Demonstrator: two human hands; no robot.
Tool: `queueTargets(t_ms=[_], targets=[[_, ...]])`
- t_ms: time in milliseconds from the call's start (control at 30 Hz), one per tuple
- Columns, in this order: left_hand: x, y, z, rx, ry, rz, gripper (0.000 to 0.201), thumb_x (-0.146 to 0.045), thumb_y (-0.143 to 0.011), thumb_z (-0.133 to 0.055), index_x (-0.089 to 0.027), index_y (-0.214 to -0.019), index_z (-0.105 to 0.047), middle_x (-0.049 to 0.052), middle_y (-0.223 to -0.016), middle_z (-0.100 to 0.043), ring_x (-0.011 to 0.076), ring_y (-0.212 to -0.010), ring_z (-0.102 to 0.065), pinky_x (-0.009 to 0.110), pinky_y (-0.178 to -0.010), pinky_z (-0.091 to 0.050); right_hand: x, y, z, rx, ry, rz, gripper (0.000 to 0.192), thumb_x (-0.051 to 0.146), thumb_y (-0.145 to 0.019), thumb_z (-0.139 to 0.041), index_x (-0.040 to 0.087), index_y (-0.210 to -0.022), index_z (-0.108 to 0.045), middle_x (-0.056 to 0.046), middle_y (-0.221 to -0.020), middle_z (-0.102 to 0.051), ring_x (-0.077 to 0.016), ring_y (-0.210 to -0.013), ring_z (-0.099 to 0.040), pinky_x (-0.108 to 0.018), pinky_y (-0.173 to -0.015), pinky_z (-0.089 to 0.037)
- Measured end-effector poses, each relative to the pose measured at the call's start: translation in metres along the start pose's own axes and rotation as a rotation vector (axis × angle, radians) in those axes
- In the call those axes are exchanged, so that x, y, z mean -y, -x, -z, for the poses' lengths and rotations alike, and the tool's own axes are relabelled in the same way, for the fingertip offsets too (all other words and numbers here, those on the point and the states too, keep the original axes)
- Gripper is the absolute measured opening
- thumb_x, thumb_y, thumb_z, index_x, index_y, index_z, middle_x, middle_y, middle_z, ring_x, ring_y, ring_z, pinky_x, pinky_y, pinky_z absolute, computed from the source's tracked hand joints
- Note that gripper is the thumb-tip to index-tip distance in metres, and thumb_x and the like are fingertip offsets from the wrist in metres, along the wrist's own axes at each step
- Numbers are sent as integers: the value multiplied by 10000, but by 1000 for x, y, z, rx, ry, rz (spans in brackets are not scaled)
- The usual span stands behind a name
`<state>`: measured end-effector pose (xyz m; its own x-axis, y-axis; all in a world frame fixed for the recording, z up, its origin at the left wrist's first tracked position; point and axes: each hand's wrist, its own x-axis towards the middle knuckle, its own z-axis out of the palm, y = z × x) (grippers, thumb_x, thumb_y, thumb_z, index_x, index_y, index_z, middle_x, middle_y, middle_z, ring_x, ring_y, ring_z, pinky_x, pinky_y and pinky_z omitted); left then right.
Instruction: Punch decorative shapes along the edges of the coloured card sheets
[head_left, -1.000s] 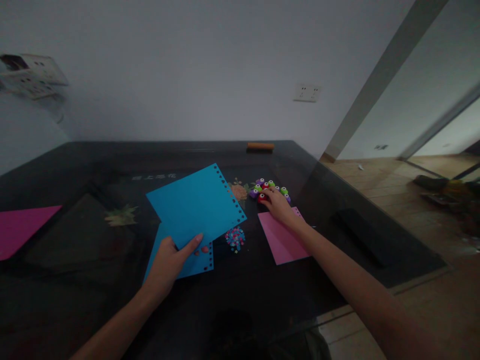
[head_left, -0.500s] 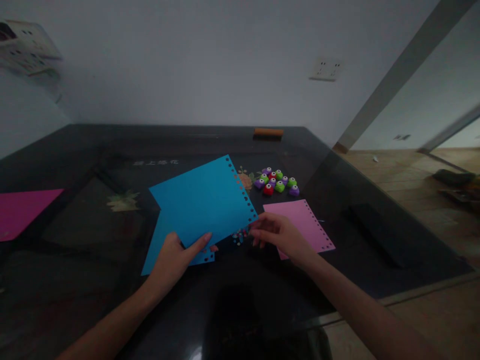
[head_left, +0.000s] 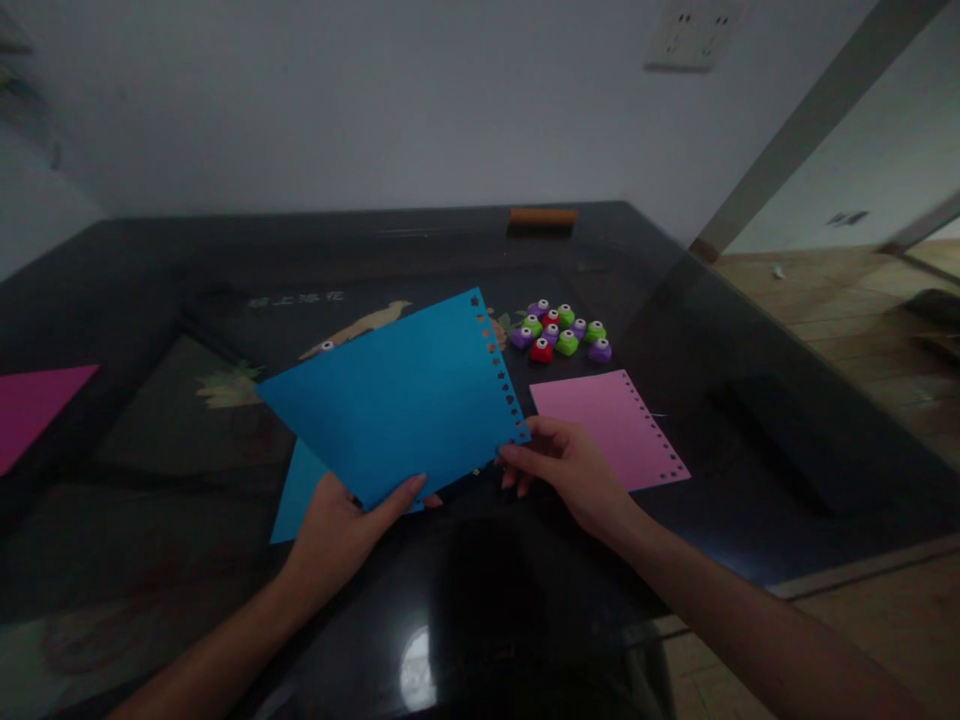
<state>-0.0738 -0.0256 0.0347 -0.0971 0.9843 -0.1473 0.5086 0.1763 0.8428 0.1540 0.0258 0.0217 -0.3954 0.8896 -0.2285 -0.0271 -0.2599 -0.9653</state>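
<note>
Dark glossy tabletop (head_left: 360, 620), where the left hand (head_left: 341, 525) pinches a blue sheet (head_left: 405, 400) and the right hand (head_left: 574, 470) grips its corner, hole row (head_left: 501, 374) seemingly finished beside the right fingers (head_left: 534, 461), other visible edges uncut, punched pink sheet (head_left: 607, 430) just beyond them.

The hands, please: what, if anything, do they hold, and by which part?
A blue sheet: the left hand grips its near edge, the right hand its near right corner.

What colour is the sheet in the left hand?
Blue; the held sheet shows best in the head view.
</note>
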Motion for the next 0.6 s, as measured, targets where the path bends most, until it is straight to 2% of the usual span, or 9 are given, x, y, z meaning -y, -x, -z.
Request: queueTargets(t_ms=[233, 433, 600], targets=[[-1, 3, -2, -49, 62, 6, 201, -434, -690, -676, -238, -721, -710, 21, -670, -747, 265, -730, -709, 391, -842, -530, 1, 0, -1, -9, -11, -29, 199, 346, -724, -713, 164, -748, -633, 0, -579, -638, -99, -488, -556, -229, -470, -429], [-1, 2, -2, -33, 47, 10, 202, -459, -697, -661, -272, -648, -721, 31, -689, -748, 290, -790, -695, 431, -938, -468, 0, 0, -3, -41, -19, 10, 183, 337, -739, -706, 167, -719, -639, 3, -569, -634, -95, -486, -554, -229, -477, -430], [-2, 2, -3, -22, 49, 0, 242, -424, -697, -677, -213, -809, -714, 45, -784, -763, 281, -875, -692, 415, -966, -449, 0, 1, -4, -69, -37, 44, 188, 339, -749, -697, 169, -689, -644, 5, -564, -625, -91, -493, -550, -223, -487, -432]])
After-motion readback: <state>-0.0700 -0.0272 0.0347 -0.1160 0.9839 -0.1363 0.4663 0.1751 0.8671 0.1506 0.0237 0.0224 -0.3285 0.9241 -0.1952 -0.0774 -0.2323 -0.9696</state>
